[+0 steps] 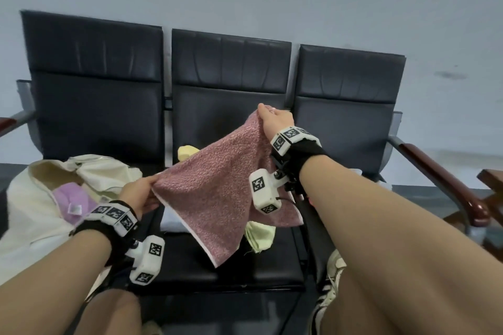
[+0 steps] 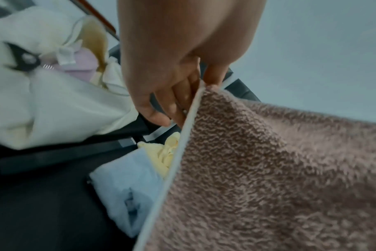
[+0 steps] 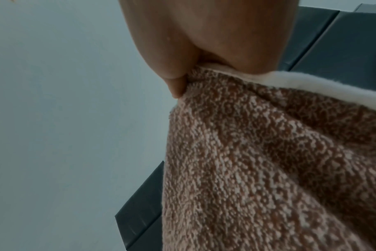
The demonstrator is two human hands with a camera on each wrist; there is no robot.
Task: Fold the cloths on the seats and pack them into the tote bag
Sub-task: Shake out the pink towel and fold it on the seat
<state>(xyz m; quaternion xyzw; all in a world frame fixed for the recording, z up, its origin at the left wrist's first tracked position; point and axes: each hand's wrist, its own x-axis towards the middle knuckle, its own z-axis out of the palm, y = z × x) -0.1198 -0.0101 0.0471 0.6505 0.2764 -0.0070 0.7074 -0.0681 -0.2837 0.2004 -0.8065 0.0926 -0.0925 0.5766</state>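
A pink terry cloth [image 1: 217, 185] with a pale hem hangs spread in the air over the middle seat. My left hand [image 1: 141, 193] pinches its lower left corner; in the left wrist view the cloth [image 2: 268, 169] hangs from the left hand [image 2: 189, 88]. My right hand [image 1: 275, 117] grips the upper right corner, raised before the backrest; in the right wrist view the right hand [image 3: 204, 64] pinches the cloth [image 3: 268, 161] at its hem. A cream tote bag [image 1: 32, 212] lies open on the left seat with a lilac cloth [image 1: 72, 202] inside.
On the middle seat [image 1: 231, 275] under the pink cloth lie a yellow cloth [image 1: 186, 152], a pale blue cloth [image 2: 129, 186] and a light green cloth [image 1: 260, 235]. Black backrests stand behind. A wooden armrest [image 1: 441, 174] runs along the right.
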